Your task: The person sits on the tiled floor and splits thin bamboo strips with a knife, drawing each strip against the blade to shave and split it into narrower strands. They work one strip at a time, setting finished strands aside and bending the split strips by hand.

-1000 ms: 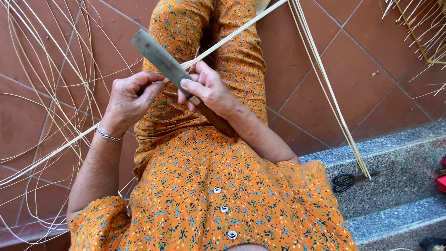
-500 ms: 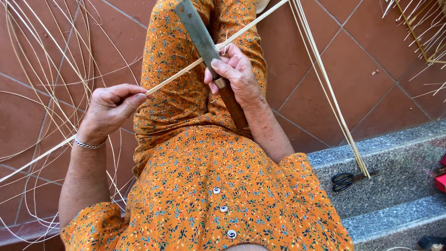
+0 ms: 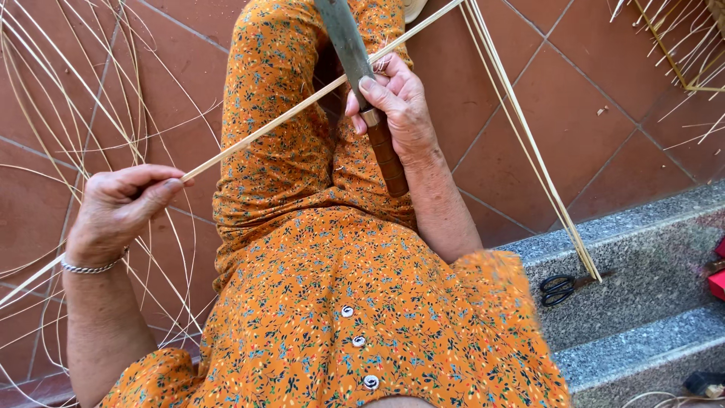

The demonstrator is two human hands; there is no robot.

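Head view showed a person seated, orange floral dress [image 3: 332,302] over the knees, working a long pale cane strip [image 3: 302,106] with a big knife [image 3: 349,53]. Right hand [image 3: 400,109] had its grip clamped round the brown wooden handle [image 3: 387,155], blade pointing up and away, thumb pressing the strip against the flat of the blade. Left hand [image 3: 121,211] had its grip pinched shut on the strip lower down, the strip running taut from there up past the blade and out of frame at top. Risk as judged — thumb sat right beside the edge, so a slip or a sudden give in the strip could have cut it. Uneven pull from the left hand could have snapped the strip or let the blade dig too deep. Blade also hung over the thigh — a jerk could have caught the cloth. Loose strips [image 3: 521,136] leaned on the stone step [image 3: 642,249], black scissors [image 3: 563,285] lying near their ends
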